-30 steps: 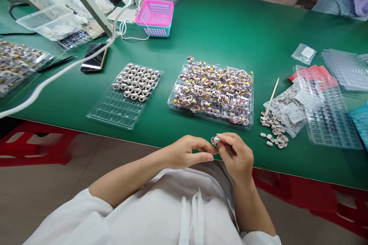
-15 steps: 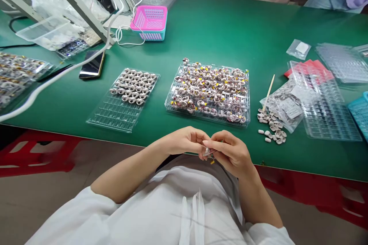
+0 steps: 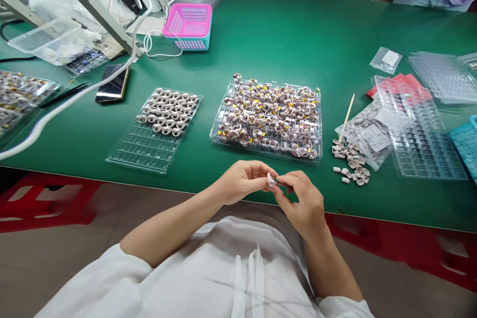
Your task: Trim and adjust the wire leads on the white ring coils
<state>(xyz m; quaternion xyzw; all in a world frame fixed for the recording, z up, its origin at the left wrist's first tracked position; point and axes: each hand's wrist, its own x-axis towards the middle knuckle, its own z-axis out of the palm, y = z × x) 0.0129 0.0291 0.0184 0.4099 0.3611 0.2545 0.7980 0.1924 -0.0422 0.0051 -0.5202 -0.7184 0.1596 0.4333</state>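
Observation:
Just past the table's front edge, my left hand (image 3: 242,181) pinches a small pale plastic shell (image 3: 270,179) between thumb and fingers. My right hand (image 3: 303,203) has thumb and forefinger closed on a tiny dark part (image 3: 276,182) at the shell's right side; its exact kind is too small to tell. Beyond my hands lies a clear tray (image 3: 214,137) heaped with pale ring-like pieces (image 3: 270,109) that carry yellow tabs and reddish bits. Left of it, a second clear tray (image 3: 139,153) holds rows of pale shells (image 3: 169,109) in its far half.
Loose pale shells (image 3: 359,174) lie at right beside a filled plastic bag (image 3: 376,136), a wooden stick (image 3: 347,117) and clear trays (image 3: 432,154). A pink basket (image 3: 190,22), a phone (image 3: 112,84) and a white cable (image 3: 80,92) occupy the left. Someone in purple is at far right.
My hands have shifted slightly up, and the shell has turned so its pale side shows. The right fingers have moved to its right side. The yellow tab below them is out of sight.

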